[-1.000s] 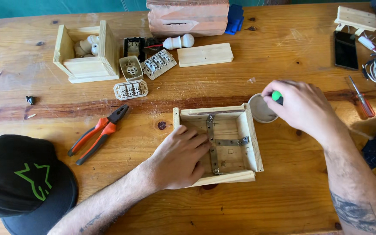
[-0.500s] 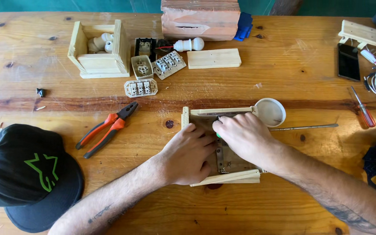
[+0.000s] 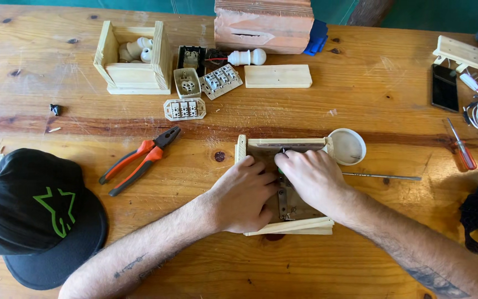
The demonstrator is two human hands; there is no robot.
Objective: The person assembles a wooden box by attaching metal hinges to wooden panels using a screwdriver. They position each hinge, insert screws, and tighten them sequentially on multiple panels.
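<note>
Wooden box (image 3: 283, 145) under both hands, left hand (image 3: 244, 194), right hand (image 3: 311, 177).

Both hands sit in the wooden frame (image 3: 286, 185) mid-desk; pliers (image 3: 139, 160) to its left, cap (image 3: 34, 216) at the left edge, probably a small dish (image 3: 347, 147) at its right corner.

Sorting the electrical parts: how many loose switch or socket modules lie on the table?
3: socket module, switch module beside it, switch plate below them. More may hide in the dark box.
</note>
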